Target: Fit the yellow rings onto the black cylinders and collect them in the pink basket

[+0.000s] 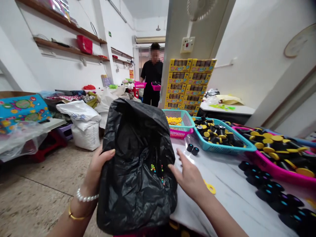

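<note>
My left hand [97,168] grips the left edge of a black plastic bag [133,197], thumb in front and the other fingers hidden behind. The bag is spread wide and tilted up towards me, in a box-like shape; whether a basket lies under it I cannot tell. A few small coloured beads [153,168] lie in its folds. My right hand [189,176] is at the bag's right edge with thumb and forefinger apart, thumb tip at the plastic. Two black cylinders [192,149] stand on the white table [195,210] just beyond it, and a yellow ring-shaped piece [209,187] lies near my right wrist.
A turquoise basket [225,148] and a pink basket [274,161] hold black-and-yellow parts. Rows of black caps [269,191] stand at right. Behind are stacked yellow boxes [195,79], a smaller turquoise basket [186,115], a white sack [85,131] and a person [150,75] with pink trays.
</note>
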Demonstrator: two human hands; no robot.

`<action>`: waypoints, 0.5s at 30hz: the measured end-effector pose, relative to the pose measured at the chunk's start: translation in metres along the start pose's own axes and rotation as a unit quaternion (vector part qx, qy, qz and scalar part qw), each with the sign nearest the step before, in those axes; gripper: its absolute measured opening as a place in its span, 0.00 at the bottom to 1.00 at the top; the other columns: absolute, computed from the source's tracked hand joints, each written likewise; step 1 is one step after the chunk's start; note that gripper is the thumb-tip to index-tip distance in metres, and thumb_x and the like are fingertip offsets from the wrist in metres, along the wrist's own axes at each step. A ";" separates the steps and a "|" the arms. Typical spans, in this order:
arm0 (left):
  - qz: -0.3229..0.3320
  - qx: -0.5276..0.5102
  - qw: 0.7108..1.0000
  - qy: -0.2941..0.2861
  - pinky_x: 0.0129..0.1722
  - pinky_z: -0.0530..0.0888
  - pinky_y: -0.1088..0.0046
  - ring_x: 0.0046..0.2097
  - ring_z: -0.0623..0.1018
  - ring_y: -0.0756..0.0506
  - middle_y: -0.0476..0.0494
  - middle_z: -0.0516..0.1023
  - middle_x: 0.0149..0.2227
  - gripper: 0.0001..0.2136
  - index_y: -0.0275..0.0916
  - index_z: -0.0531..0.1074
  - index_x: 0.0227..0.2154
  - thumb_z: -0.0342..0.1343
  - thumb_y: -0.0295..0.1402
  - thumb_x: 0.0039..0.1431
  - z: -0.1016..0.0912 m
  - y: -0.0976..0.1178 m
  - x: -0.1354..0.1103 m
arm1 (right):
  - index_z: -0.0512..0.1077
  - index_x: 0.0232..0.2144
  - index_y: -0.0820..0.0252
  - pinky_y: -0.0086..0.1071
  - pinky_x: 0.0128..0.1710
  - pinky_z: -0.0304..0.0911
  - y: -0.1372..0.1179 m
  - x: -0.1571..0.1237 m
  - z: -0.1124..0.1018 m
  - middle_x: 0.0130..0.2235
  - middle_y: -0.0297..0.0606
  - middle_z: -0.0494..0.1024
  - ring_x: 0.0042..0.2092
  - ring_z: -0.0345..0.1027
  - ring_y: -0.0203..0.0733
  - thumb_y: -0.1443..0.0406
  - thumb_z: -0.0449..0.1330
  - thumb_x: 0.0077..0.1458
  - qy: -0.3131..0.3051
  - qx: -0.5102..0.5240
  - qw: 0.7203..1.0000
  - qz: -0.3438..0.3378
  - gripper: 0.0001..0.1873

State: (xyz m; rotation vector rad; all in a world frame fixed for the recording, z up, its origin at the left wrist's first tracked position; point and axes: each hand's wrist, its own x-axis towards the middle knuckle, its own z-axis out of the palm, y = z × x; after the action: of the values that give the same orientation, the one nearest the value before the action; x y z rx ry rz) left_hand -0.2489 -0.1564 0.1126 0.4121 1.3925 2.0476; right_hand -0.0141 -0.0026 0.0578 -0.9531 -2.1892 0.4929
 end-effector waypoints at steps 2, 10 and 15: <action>0.006 -0.007 1.000 -0.021 0.34 0.78 0.73 0.33 0.80 0.42 0.48 0.79 0.26 0.15 0.36 0.76 0.32 0.67 0.36 0.39 0.007 -0.002 0.002 | 0.61 0.57 0.62 0.48 0.56 0.58 -0.010 0.002 -0.003 0.54 0.49 0.69 0.55 0.63 0.51 0.63 0.53 0.58 0.085 -0.026 0.993 -0.076 0.25; -0.096 -0.027 0.993 -0.058 0.35 0.78 0.69 0.36 0.80 0.40 0.47 0.80 0.27 0.14 0.35 0.77 0.31 0.64 0.38 0.41 0.023 -0.020 -0.010 | 0.73 0.43 0.59 0.37 0.52 0.63 -0.034 0.031 0.029 0.47 0.42 0.75 0.50 0.68 0.43 0.68 0.50 0.61 -0.010 0.004 0.987 -0.163 0.13; -0.052 0.025 0.998 -0.031 0.36 0.78 0.66 0.40 0.80 0.36 0.46 0.79 0.25 0.13 0.38 0.77 0.27 0.63 0.41 0.39 0.007 -0.038 -0.003 | 0.70 0.44 0.64 0.40 0.43 0.66 -0.038 0.058 0.039 0.44 0.48 0.73 0.44 0.70 0.51 0.68 0.56 0.54 -0.095 -0.143 0.982 -0.074 0.14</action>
State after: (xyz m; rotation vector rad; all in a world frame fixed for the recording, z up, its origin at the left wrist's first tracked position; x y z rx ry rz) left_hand -0.2305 -0.1435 0.0806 0.4121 1.4000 1.9040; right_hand -0.0897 0.0132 0.0785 -0.9107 -2.5304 0.2084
